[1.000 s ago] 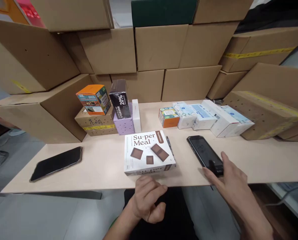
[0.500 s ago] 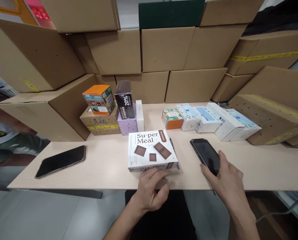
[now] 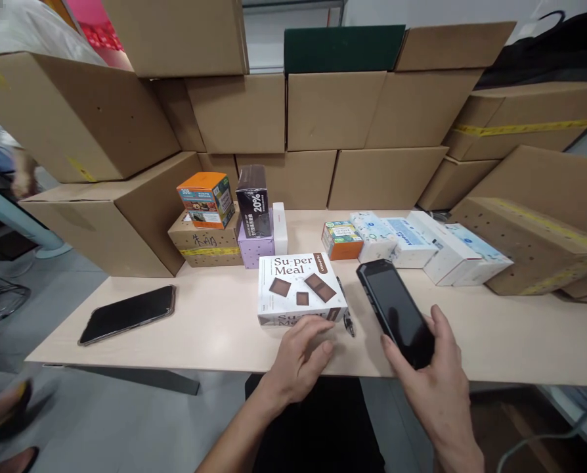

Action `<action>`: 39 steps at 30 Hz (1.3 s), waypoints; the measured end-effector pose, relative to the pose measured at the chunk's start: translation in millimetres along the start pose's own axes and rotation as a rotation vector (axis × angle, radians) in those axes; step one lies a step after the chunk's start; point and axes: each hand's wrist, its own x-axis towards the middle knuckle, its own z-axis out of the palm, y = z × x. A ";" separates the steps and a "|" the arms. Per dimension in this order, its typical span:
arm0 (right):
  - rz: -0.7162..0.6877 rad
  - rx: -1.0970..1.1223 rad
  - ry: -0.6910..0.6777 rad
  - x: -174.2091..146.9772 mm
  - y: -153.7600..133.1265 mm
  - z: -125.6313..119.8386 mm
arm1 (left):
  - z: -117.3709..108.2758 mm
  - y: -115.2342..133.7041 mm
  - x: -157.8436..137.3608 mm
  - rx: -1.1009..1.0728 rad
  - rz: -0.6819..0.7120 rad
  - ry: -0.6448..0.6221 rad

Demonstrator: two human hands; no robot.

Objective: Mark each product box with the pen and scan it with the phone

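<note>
A black smartphone point(image 3: 396, 312) is gripped at its lower end by my right hand point(image 3: 429, 374), thumb on one side and fingers on the other. It is tilted above the table point(image 3: 215, 341), its dark screen facing me. My left hand point(image 3: 301, 358) lies by the near side of a white "Su-per Meal" box point(image 3: 293, 286), fingers loosely curved and thumb apart, nothing held. Whether the fingertips touch the box I cannot tell. A pen point(image 3: 348, 324) lies along the box's right side, partly hidden by it.
Another phone point(image 3: 129, 315) lies flat at the left. Behind stand a taped carton point(image 3: 207, 246), an orange box point(image 3: 205, 200), a dark "20%" box point(image 3: 253, 200) and a purple box point(image 3: 257, 249). White boxes point(image 3: 412, 243) line the right. Stacked cartons point(image 3: 387, 177) wall the back. A person's feet point(image 3: 12, 420) show lower left.
My right hand has raised the smartphone and brought it left, closer to me. My left hand keeps nearly the same place by the box. The camera view has tilted up slightly.
</note>
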 end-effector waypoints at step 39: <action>-0.407 0.233 0.213 -60.9 -67.2 63.9 | 16.0 39.6 7.9 -1.488 -0.518 0.324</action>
